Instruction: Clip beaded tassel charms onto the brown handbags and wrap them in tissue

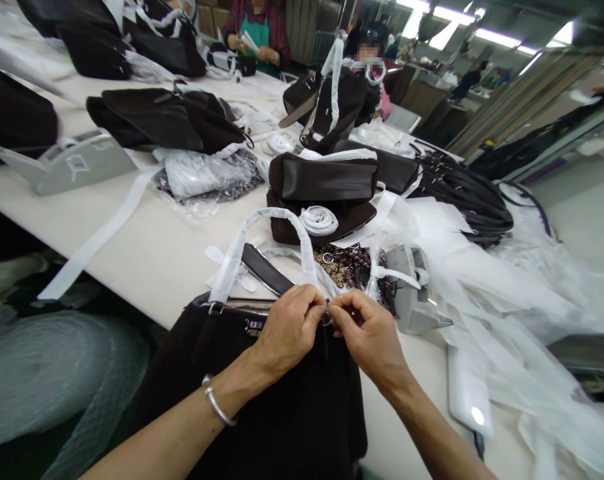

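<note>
A dark brown handbag (282, 407) stands upright in front of me, its top partly open. Its arched handle (271, 212) is wrapped in white material. My left hand (292, 320) is closed in a pinch at the handle's right base, by a metal ring (326, 319). From the other side my right hand (367, 330) pinches at the same spot, fingertips almost touching the left ones. What lies between the fingers is too small to make out. A metal clasp (255, 325) shows on the bag's front, left of my hands, and a dark strap (265, 267) lies behind the opening.
Behind the bag sits another brown bag (327, 180) with a white roll (319, 220). Tape dispensers stand at right (409, 287) and left (82, 160). White sheets (482, 280) cover the right side. Bubble wrap (57, 380) stands lower left. Co-workers are across the table.
</note>
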A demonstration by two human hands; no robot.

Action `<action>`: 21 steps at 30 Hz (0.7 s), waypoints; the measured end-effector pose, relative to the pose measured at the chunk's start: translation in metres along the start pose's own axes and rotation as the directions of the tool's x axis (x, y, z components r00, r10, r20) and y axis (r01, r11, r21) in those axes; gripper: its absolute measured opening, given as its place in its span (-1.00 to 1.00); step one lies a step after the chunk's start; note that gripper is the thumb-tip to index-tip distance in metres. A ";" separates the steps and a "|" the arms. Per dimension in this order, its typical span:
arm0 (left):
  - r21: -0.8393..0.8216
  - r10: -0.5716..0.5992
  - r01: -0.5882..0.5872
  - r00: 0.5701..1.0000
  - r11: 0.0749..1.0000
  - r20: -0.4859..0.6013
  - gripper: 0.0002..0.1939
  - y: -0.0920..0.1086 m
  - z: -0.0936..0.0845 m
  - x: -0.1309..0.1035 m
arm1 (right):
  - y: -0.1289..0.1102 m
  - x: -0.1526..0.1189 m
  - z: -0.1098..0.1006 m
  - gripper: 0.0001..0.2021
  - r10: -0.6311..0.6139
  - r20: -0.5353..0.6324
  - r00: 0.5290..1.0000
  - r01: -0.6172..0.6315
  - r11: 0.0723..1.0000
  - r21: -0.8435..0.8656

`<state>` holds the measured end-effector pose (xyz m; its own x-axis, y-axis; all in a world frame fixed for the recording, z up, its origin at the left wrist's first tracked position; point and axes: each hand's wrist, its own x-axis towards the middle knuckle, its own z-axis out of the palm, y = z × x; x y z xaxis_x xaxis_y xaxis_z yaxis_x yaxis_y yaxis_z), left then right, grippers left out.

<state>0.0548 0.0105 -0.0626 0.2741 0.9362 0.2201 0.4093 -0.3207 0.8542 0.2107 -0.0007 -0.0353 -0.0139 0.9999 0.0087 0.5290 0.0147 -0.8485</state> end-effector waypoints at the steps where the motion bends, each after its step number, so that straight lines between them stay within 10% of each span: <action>1: 0.004 0.007 -0.007 1.000 1.000 -0.002 -0.86 -0.001 0.001 0.000 | 0.000 -0.002 0.002 -0.86 -0.058 -0.027 0.998 0.055 0.996 -0.073; 6: -0.023 -0.038 0.037 0.999 0.999 -0.018 -0.86 0.000 0.005 0.000 | 0.004 -0.006 0.011 -0.85 0.010 -0.084 0.996 -0.013 1.000 -0.026; 12: 0.020 -0.064 0.064 0.998 0.998 0.003 -0.72 -0.015 -0.012 -0.010 | 0.011 0.017 -0.025 -0.70 0.207 0.237 0.949 -0.251 0.952 0.175; 17: 0.207 -0.268 0.230 0.946 0.951 0.181 -0.49 -0.038 -0.020 -0.034 | 0.023 0.070 -0.078 -0.71 0.103 -0.026 0.994 -0.106 0.978 -0.180; 21: 0.228 -0.327 0.281 0.925 0.932 0.195 -0.35 -0.039 -0.017 -0.036 | 0.036 0.122 -0.094 -0.75 -0.059 -0.073 0.996 0.008 0.831 -0.556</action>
<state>0.0144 -0.0079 -0.0960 0.2897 0.9423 -0.1678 0.6568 -0.0683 0.7509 0.3080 0.1222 -0.0145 0.0170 0.9951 0.0974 0.9115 0.0246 -0.4106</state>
